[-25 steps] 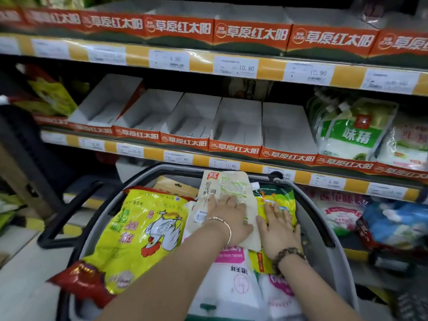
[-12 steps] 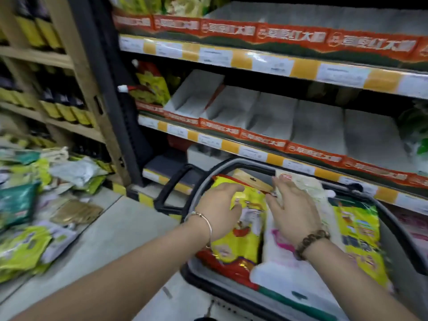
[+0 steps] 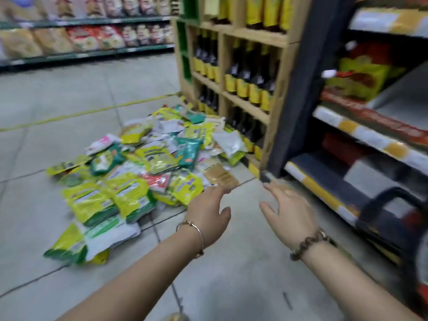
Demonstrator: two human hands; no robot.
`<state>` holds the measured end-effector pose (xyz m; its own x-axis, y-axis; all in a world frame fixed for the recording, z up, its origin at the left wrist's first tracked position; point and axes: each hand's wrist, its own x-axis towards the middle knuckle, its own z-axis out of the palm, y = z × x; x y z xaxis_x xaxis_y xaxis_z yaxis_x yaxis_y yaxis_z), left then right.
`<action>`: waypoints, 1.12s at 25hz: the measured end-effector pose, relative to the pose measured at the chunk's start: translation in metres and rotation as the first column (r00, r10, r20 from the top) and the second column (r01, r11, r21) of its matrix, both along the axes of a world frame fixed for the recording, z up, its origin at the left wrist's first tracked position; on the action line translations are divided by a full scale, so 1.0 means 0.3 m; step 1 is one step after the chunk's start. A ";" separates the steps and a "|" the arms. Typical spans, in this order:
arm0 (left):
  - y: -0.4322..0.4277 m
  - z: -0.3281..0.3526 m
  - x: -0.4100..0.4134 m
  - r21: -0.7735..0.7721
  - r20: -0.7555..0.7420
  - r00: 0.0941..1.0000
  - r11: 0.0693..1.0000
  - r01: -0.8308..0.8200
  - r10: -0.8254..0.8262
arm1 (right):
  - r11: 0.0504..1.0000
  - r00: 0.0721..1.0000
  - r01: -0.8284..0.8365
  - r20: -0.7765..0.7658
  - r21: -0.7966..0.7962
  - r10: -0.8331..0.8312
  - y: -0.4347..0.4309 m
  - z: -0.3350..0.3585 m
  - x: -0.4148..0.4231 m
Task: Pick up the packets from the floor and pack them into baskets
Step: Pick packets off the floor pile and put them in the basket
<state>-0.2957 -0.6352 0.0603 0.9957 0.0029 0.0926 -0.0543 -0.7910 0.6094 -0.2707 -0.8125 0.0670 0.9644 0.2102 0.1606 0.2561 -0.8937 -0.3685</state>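
Fingers on the left hand (image 3: 208, 214) and the right hand (image 3: 289, 212) are hanging spread and relaxed, gripping nothing, both hovering over the floor (image 3: 231, 274). The left one is sitting just by the near edge of the packets (image 3: 143, 172). Those are lying in a messy heap on the floor, mostly yellow and green with some white, spilling up against the wooden shelf (image 3: 275, 93) of dark bottles. Kinda blurry though.

shop | stocked shelves (image 3: 88, 35) | bottles (image 3: 245, 82) | price strips (image 3: 370, 137)
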 end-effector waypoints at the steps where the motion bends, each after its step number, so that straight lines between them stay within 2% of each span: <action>1: 0.072 -0.038 -0.020 -0.007 -0.015 0.999 0.999 -0.050 0.049 | 0.999 0.999 -0.030 -0.042 -0.011 0.030 0.065 -0.047 0.007; 7: 0.529 -0.301 -0.117 -0.034 -0.114 0.915 0.919 -0.392 0.387 | 0.981 0.947 -0.190 -0.270 -0.024 0.177 0.493 -0.350 0.041; 13: 0.828 -0.516 -0.101 -0.098 -0.204 0.798 0.800 -0.593 0.567 | 0.969 0.884 -0.245 -0.399 0.045 0.242 0.846 -0.537 0.137; 15: 0.924 -0.580 -0.058 -0.127 -0.229 0.760 0.756 -0.642 0.608 | 0.973 0.848 -0.157 -0.481 0.170 0.221 0.970 -0.607 0.206; 17: 1.028 -0.647 -0.017 -0.146 -0.269 0.688 0.678 -0.721 0.674 | 0.949 0.770 0.060 -0.619 0.308 0.152 1.082 -0.659 0.278; 19: 1.140 -0.718 0.023 -0.124 -0.331 0.575 0.570 -0.812 0.748 | 0.928 0.690 0.216 -0.720 0.303 0.075 1.169 -0.717 0.345; 21: 1.260 -0.781 0.077 -0.088 -0.381 0.456 0.459 -0.884 0.804 | 0.925 0.654 0.264 -0.755 0.272 0.035 1.248 -0.770 0.420; 24: 1.420 -0.858 0.164 -0.043 -0.404 0.295 0.304 -0.952 0.866 | 0.926 0.651 0.297 -0.759 0.233 -0.018 1.345 -0.829 0.542; 28: 1.533 -0.912 0.255 -0.092 -0.388 0.224 0.204 -0.975 0.894 | 0.934 0.619 0.307 -0.784 0.181 -0.052 1.446 -0.883 0.635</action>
